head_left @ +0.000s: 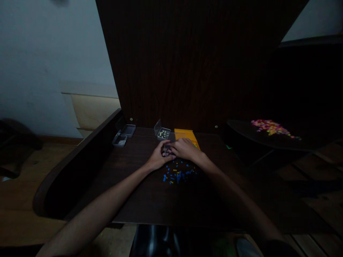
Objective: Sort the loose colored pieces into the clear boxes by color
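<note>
A small clear plastic box (166, 151) with pale pieces in it stands between my hands. My left hand (157, 157) curves round its left side, thumb and fingers against it. My right hand (184, 148) is closed over the right side of the same box, its fingertips bent down and partly hidden; what they grip does not show. Just below the hands, blue and yellow small pieces (179, 175) are scattered on the dark table (142, 200). Behind the right hand lies a yellow-orange tray (184, 134), partly covered by it.
An open clear box with cream pieces (164, 134) stands behind my left hand. Farther left are clear boxes (120, 140) beside the raised side panel (80, 157). A pink and yellow heap (270, 127) lies on a dark surface at right. A tall dark board (187, 64) rises behind.
</note>
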